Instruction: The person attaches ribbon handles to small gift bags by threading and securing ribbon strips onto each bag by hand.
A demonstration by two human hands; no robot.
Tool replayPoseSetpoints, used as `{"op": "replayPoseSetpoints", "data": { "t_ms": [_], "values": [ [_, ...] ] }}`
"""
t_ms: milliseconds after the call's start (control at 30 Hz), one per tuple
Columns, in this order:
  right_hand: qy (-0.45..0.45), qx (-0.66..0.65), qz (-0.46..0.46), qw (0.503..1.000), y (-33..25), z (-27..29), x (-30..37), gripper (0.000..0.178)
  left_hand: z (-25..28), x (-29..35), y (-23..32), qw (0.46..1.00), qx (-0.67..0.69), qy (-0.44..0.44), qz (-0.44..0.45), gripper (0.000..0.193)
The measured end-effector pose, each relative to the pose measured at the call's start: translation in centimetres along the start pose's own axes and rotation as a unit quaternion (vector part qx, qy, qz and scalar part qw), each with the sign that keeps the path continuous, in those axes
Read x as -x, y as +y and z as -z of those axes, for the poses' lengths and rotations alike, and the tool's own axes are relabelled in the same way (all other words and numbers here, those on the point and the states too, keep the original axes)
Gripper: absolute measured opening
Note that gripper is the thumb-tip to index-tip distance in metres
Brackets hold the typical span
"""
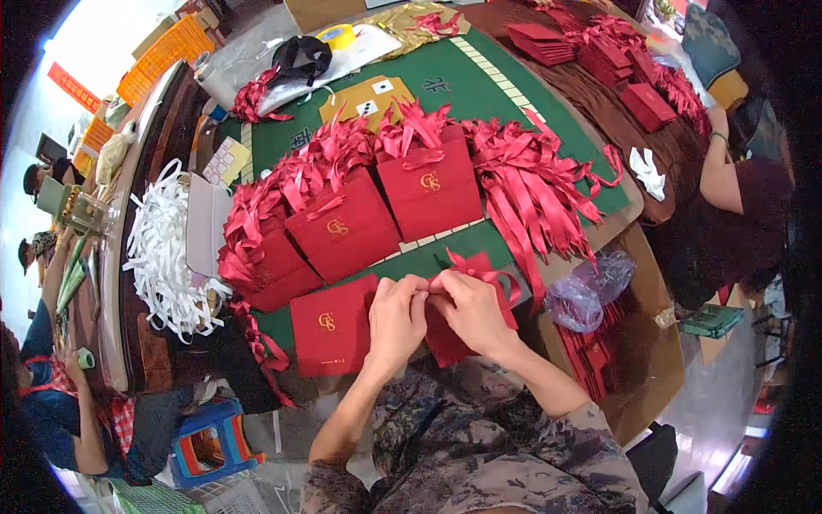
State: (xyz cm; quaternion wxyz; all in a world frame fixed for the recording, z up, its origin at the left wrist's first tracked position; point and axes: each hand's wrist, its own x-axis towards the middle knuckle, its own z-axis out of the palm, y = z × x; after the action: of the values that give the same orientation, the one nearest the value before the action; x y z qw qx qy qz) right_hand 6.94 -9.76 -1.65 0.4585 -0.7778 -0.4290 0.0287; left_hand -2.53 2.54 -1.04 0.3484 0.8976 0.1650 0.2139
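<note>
Satin ribbon (486, 272) handled over a red paper gift bag (447, 343).
Fingertips of the left hand (396, 319) and right hand (473, 315) are pressed together, the ribbon apparently pinched; the bag is laid beneath the right hand, near a gold-printed bag (327, 336).

A blue stool (229, 437) stands on the grey floor (728, 398).

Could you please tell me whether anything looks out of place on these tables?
One thing does: a crumpled white scrap, perhaps tissue or a glove, lies by itself on the brown cloth at the right, looking stray beside the red bags and red ribbons there.
</note>
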Motion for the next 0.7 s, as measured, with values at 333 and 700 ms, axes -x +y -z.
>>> {"op": "replayPoseSetpoints", "data": {
  "t_ms": [333, 700],
  "values": [
    [-0.092, 0.068, 0.055, 0.992, 1.8, 4.3, -3.2, 0.013, 1.0, 0.0, 0.8, 0.995, 0.074, -0.064, 0.018, 0.020],
    [-0.453, -0.110, 0.007, 0.885, 5.1, 5.0, -7.6, 0.027, 0.4, 0.8, 1.2, 0.990, -0.008, -0.005, -0.140, 0.017]
  ]
}}
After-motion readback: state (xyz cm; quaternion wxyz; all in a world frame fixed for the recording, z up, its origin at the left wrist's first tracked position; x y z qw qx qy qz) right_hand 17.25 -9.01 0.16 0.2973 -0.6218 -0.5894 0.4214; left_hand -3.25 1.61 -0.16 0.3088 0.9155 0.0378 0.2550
